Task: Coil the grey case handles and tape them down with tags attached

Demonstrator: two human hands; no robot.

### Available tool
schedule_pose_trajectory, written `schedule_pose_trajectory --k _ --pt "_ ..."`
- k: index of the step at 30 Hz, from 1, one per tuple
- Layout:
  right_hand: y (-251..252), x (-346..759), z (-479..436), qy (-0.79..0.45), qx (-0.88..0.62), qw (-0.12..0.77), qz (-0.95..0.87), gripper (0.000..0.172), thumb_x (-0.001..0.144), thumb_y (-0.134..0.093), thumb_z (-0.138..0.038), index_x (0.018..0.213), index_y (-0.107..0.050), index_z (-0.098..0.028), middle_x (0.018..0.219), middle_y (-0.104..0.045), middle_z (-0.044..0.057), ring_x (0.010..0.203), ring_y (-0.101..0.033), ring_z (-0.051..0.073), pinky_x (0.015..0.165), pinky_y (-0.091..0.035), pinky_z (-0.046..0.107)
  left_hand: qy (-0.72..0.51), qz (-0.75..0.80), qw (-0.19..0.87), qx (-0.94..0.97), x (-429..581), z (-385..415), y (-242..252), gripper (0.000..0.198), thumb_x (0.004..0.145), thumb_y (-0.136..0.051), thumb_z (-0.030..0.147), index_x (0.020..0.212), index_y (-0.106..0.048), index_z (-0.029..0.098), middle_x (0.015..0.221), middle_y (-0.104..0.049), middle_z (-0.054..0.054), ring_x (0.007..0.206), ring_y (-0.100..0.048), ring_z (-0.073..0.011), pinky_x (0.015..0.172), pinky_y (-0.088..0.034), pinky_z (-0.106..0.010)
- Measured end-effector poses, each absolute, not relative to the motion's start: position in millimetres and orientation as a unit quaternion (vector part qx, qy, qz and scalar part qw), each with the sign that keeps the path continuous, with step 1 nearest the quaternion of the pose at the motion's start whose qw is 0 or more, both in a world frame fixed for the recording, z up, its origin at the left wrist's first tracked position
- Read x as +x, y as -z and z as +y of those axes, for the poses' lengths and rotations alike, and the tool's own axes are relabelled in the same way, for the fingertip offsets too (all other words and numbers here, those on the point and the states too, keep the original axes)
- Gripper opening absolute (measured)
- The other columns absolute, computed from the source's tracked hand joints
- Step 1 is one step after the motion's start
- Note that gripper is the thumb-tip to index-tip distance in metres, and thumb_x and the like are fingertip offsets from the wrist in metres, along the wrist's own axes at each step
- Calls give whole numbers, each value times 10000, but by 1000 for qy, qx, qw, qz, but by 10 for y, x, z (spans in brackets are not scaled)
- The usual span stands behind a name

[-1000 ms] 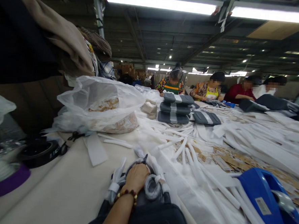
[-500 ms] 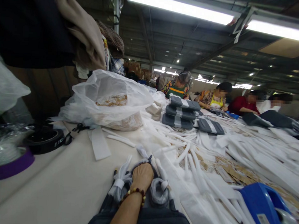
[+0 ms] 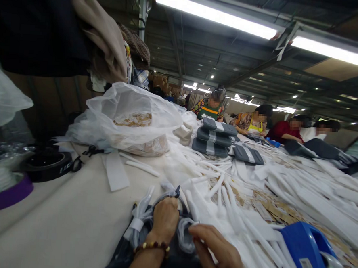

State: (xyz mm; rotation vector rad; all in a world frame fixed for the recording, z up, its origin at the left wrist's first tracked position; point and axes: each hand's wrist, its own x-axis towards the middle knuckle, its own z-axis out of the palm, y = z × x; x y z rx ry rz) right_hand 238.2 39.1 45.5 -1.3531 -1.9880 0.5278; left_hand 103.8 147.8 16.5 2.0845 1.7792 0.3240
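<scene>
Plastic (image 3: 146,202) covers the left bundle (image 3: 137,232), best kept unsnagged; beside it the left hand (image 3: 165,217) curls over the bag (image 3: 181,265), grip hidden, and should press evenly. The right hand (image 3: 220,251), fingers parted, should meet the right bundle (image 3: 184,237) lightly. Dark, soft-looking, the bag lies on the table (image 3: 71,216).

Two hands (image 3: 165,217), one dark bag (image 3: 183,267), one beaded bracelet (image 3: 152,246), three stacked pouches (image 3: 222,140), four co-workers (image 3: 209,112), two light tubes (image 3: 215,14)
</scene>
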Motion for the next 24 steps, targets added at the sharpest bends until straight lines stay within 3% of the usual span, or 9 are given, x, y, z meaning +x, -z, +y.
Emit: schedule_pose_trajectory --k 3,8,11,15,21,24 --pt "-432 2129 844 -167 -539 315 -763 293 872 -388 -133 1025 -624 -216 1007 -654 72 954 -598 184 839 -464 272 -137 626 201 741 1007 1456 -175 349 859 -310 93 936 -650 115 945 -685 -139 909 -638 -230 783 -448 -307" --pt "-469 1956 1179 -82 -675 90 -727 318 830 -353 -58 903 -649 -147 868 -678 125 869 -623 257 758 -438 343 -183 631 236 716 983 1492 -136 269 841 -360 92 823 -622 149 847 -679 -95 838 -635 -206 713 -417 -282" --pt "-484 1941 1253 -84 -694 26 -715 320 855 -334 -101 899 -648 -140 864 -680 155 861 -637 280 713 -420 342 -215 635 256 696 975 1529 -105 203 798 -400 55 822 -572 159 818 -660 -71 820 -621 -184 682 -393 -261" --pt "-471 1934 1312 -113 -701 21 -704 282 832 -376 -125 902 -650 -129 895 -682 178 869 -637 303 704 -396 353 -248 628 292 677 951 1558 -84 186 729 -502 48 870 -508 170 817 -643 -47 802 -609 -169 657 -378 -242" --pt "-474 1977 1383 -191 -702 64 -684 360 737 -438 -67 1046 -598 -157 986 -689 91 955 -614 216 770 -384 292 -291 624 351 634 911 1591 -92 258 624 -618 81 781 -455 206 742 -617 4 673 -581 -145 581 -374 -222" --pt "-476 1967 1441 -234 -715 106 -650 310 713 -455 -90 975 -613 -147 928 -698 75 897 -622 200 728 -396 274 -314 622 372 613 908 1597 -108 235 639 -601 83 784 -459 202 764 -626 -9 709 -589 -145 620 -404 -216"
